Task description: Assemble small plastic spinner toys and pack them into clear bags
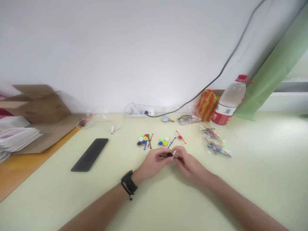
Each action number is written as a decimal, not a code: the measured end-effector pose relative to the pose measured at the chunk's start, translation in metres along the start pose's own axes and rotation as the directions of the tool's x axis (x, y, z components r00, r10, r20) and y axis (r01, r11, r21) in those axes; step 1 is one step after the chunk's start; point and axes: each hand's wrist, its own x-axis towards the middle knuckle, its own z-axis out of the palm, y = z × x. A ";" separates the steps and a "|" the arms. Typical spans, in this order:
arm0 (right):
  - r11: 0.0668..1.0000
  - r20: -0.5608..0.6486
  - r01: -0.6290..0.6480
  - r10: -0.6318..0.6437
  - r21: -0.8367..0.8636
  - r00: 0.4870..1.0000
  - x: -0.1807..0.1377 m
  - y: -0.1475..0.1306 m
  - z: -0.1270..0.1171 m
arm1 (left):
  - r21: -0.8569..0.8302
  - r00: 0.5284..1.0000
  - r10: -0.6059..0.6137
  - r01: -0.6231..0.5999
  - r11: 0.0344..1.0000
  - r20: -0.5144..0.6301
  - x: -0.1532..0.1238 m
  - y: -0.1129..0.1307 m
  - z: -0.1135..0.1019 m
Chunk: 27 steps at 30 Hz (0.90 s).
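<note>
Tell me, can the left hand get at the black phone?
Probably yes: bare table lies between the left hand and the phone, though it pinches a small black piece.

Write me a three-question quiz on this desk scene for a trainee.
1. True or false: the left hand wears a black watch at the wrist.
2. What do the left hand and right hand pinch between them? A) a small black piece B) a phone C) a bottle cap
3. Fill in: the water bottle has a ____ cap.
Key: 1 true; 2 A; 3 red.
</note>
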 end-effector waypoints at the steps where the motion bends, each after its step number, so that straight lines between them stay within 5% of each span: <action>1: 1.000 -0.009 -0.008 0.008 -0.016 1.000 0.000 0.002 -0.001 | 0.022 1.000 0.011 -0.010 1.000 -0.007 0.000 -0.001 0.000; 7: 0.994 -0.043 -0.065 0.061 -0.090 0.997 -0.001 0.007 -0.010 | 0.151 0.997 0.070 -0.065 0.986 -0.026 -0.002 -0.004 0.000; 13: 0.996 -0.056 -0.084 0.085 0.018 0.995 -0.001 0.009 -0.009 | 0.268 0.993 0.115 -0.107 0.958 -0.016 -0.003 -0.001 -0.002; 27: 0.973 -0.007 -0.148 0.151 0.179 0.988 0.001 0.007 -0.011 | 0.240 0.994 0.077 -0.095 0.966 0.082 -0.004 0.005 -0.003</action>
